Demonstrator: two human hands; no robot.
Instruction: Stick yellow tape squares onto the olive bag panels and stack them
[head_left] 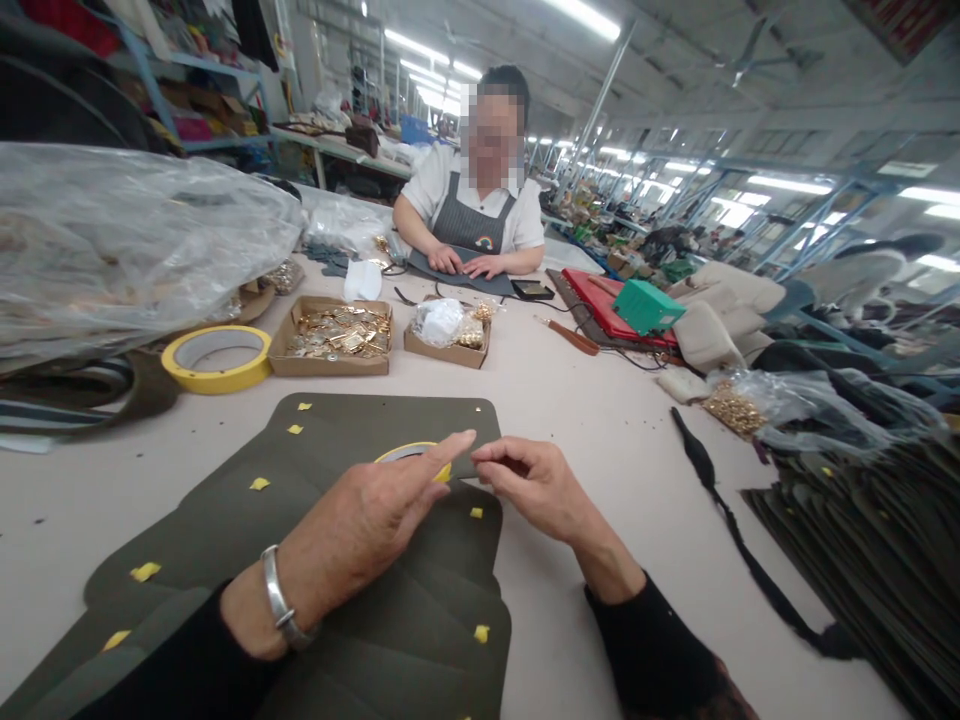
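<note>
Two cardboard boxes (331, 340) hold gold fittings (one bagged); left hand (360, 525) grips tape roll (411, 455), right hand (536, 485) pinched, contents unclear.

Small yellow tape roll (416, 458) on olive panels (352, 420)

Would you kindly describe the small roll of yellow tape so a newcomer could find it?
Start at the olive-green panels stacked on the near edge of the table. The small roll of yellow tape is on them, under the left hand. The large yellow roll lies apart, beside the box of gold fittings.
</note>
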